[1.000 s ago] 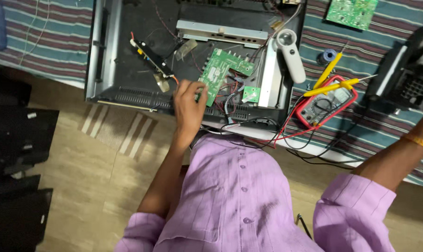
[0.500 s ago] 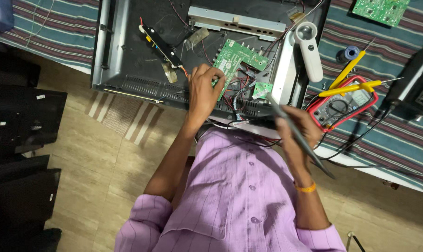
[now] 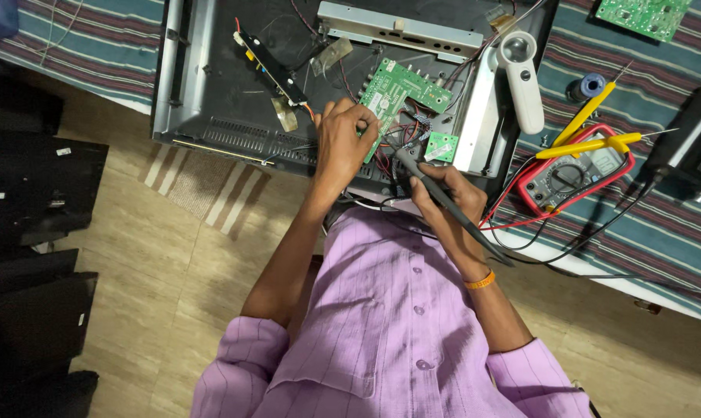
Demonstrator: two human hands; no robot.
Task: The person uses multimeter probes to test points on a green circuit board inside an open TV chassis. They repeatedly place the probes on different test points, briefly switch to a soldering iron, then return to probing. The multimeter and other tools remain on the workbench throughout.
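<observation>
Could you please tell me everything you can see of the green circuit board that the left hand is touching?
The green circuit board is a flat rectangle studded with small components and connectors, lying tilted inside the opened dark chassis. Red and dark wires gather at its lower edge. The left hand rests its fingers on its lower left corner, while the right hand points a dark pen-like tool toward it.

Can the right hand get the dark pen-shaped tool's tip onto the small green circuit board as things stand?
Probably yes: the right hand holds the dark pen-shaped tool, tip beside the small green circuit board. Only thin wires lie between.
</observation>
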